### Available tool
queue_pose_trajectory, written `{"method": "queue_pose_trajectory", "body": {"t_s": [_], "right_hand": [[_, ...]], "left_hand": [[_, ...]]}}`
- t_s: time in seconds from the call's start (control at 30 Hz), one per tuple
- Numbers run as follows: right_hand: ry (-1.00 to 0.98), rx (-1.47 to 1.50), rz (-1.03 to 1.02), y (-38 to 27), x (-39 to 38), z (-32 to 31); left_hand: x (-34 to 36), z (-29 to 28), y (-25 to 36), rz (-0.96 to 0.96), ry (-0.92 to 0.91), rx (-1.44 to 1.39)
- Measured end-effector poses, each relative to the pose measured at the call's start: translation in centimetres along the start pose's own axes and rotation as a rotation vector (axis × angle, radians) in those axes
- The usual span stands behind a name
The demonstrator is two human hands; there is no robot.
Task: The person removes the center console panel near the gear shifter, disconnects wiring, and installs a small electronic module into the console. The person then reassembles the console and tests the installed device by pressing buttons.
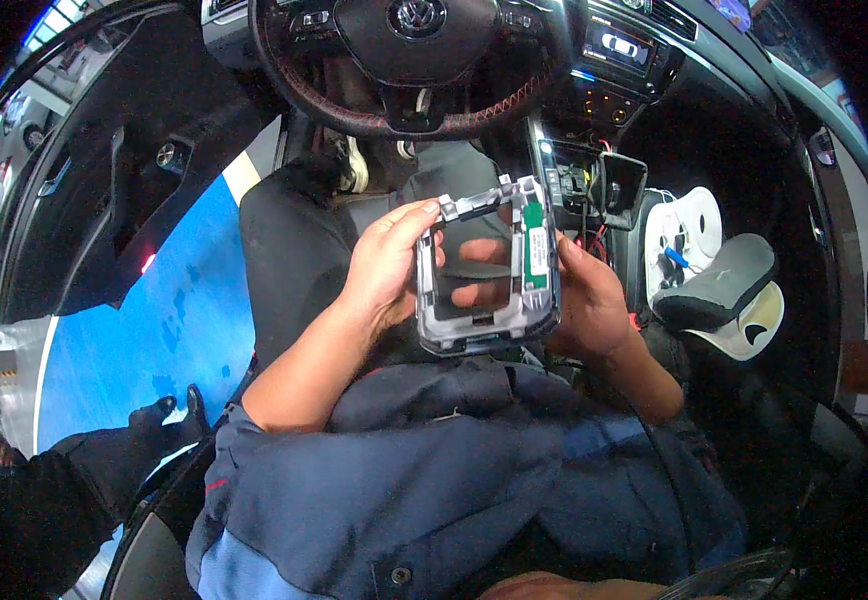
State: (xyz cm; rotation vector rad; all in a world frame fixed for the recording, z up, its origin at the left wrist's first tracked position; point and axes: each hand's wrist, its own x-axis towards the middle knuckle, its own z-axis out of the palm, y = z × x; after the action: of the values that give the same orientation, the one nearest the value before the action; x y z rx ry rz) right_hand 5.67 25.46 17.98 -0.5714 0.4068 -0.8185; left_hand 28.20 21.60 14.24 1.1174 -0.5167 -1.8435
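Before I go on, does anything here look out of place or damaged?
Yes: to the person's right, the centre console looks partly dismantled, with red wires exposed. A hollow rectangular frame, detached, is held by left hand and right hand. No clear damage shows.

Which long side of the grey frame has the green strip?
The right long side of the grey frame, nearest the right hand; a green strip lies along it. The left long side shows no green.

Grey frame (454, 328), centre (green strip (534, 214), white label (539, 255) at its right); black steering wheel (416, 60), red-stitched, top; blue floor (159, 320), left; navy jacket (424, 490), bottom.
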Motion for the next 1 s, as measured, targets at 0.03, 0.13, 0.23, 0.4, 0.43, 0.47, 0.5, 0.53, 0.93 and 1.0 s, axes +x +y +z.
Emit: {"method": "queue_pose_trajectory", "body": {"t_s": [0.03, 0.13, 0.23, 0.4, 0.43, 0.47, 0.5, 0.53, 0.93, 1.0], "right_hand": [[-0.003, 0.029, -0.012, 0.1, 0.1, 0.0], [-0.025, 0.085, -0.038, 0.3, 0.3, -0.2], [-0.085, 0.089, -0.047, 0.2, 0.4, -0.7], [-0.116, 0.139, -0.037, 0.4, 0.3, -0.9], [-0.140, 0.189, -0.030, 0.4, 0.2, -0.9], [-0.168, 0.228, -0.020, 0.3, 0.2, -0.7], [-0.111, 0.192, 0.004, 0.0, -0.1, -0.5], [-0.067, 0.013, 0.050, -0.4, -0.2, -0.4], [-0.141, -0.263, -0.051, -0.9, -1.7, 0.2], [-0.147, -0.287, -0.083, -1.3, -1.8, 0.2]], "left_hand": [[-0.1, -0.1, 0.1, -0.001, -0.008, 0.018], [-0.2, -0.1, 0.3, -0.064, -0.020, -0.024], [-0.1, -0.1, 0.1, -0.035, -0.015, -0.027], [0.2, -0.4, -0.3, 0.014, -0.051, 0.015], [0.1, -0.5, -0.4, 0.000, -0.067, -0.006], [0.1, -0.5, -0.5, 0.026, -0.081, -0.019], [0.1, -0.4, -0.7, 0.091, -0.070, 0.030], [0.0, -0.2, -0.9, 0.161, -0.062, 0.078], [-2.9, 0.7, -0.3, 0.731, -0.225, 0.172], [-3.3, 1.4, 0.0, 0.807, -0.256, 0.191]]}}
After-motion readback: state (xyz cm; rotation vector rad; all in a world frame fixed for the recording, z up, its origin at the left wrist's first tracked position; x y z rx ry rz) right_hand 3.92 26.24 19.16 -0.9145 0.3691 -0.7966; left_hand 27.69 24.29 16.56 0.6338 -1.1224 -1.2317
